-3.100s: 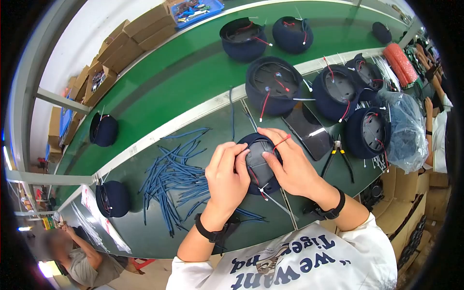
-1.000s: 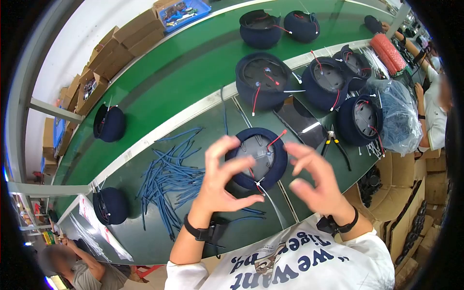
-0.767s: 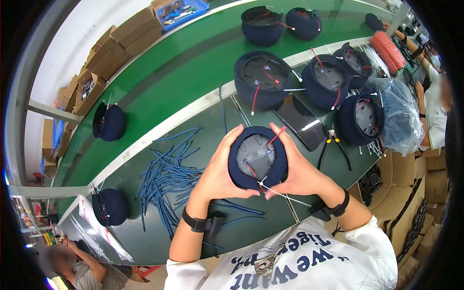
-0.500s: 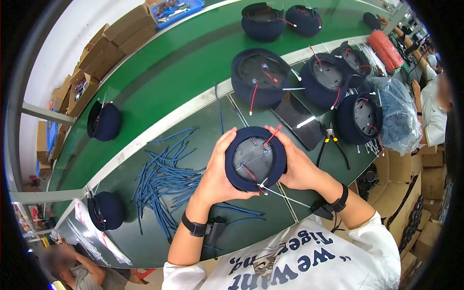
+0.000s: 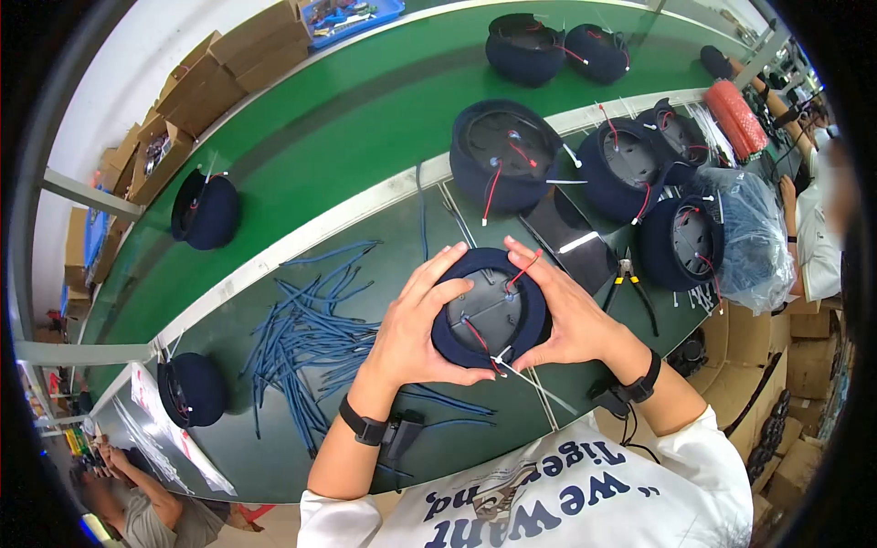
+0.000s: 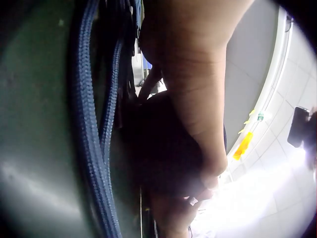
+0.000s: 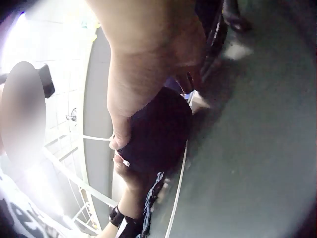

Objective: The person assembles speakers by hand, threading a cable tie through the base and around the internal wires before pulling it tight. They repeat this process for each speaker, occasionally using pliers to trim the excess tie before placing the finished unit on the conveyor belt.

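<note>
Between both hands is a round navy fabric-covered shell (image 5: 533,331), its grey plastic inside facing up. Red wires with small connectors come out of it, and a white zip tie (image 5: 546,392) trails from its near rim. My left hand (image 5: 408,327) grips its left side, one finger bent over the rim and the thumb along the near edge. My right hand (image 5: 577,317) holds the opposite side, thumb near the zip tie. In the left wrist view the dark shell (image 6: 158,144) sits under the hand; the right wrist view shows the shell's rounded outside (image 7: 161,131).
Blue braided cords (image 5: 311,342) lie heaped left of the hands. Several similar navy shells (image 5: 505,155) stand at the back and right. A dark flat tablet-like device (image 5: 571,242), yellow-and-black pliers (image 5: 630,288) and a clear plastic bag (image 5: 754,242) lie rightward. Beyond runs a green conveyor belt (image 5: 301,173).
Earlier, fingers and thumbs worked at the shell's rim; then both hands came off it briefly. They closed around its sides again, and a left finger now bends over the rim.
</note>
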`<action>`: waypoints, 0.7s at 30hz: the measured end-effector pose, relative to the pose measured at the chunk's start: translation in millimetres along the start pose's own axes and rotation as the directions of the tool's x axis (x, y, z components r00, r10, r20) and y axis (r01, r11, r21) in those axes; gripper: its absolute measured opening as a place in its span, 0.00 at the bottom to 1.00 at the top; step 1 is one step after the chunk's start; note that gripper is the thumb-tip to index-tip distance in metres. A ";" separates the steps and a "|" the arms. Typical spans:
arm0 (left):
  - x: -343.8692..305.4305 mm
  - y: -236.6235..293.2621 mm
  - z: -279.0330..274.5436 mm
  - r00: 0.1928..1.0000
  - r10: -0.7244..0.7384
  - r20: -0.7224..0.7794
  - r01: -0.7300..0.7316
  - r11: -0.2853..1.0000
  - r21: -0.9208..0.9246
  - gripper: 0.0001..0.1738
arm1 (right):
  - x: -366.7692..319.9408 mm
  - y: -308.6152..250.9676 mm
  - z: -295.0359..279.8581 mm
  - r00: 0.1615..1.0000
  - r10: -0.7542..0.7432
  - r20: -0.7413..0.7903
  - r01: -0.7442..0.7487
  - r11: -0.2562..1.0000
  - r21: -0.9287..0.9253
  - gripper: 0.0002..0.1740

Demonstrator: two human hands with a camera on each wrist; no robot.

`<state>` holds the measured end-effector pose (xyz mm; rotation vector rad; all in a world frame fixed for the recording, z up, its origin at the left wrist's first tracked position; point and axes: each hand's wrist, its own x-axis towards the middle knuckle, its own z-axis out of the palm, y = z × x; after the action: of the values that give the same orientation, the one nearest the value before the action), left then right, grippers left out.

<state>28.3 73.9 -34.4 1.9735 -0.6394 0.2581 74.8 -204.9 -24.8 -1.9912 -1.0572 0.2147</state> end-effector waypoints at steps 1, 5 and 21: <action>1.4 2.1 -1.0 1.000 0.008 -0.007 -0.008 1.000 -0.008 0.65 | 1.2 -6.3 -3.4 1.000 0.006 0.001 -0.006 1.000 -0.025 0.75; 6.1 7.3 1.1 0.999 0.016 -0.032 -0.016 1.000 -0.025 0.69 | 15.2 -25.5 -13.5 0.998 0.056 0.029 -0.055 0.998 -0.024 0.65; 6.6 4.7 0.6 0.996 0.085 -0.017 -0.084 0.995 0.052 0.62 | 26.1 -26.5 7.9 0.973 0.141 -0.182 -0.105 0.975 0.197 0.29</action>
<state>31.2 69.6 -28.2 1.9929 -0.7107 0.3480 71.3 -173.2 -4.0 -1.8672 -0.7609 0.1736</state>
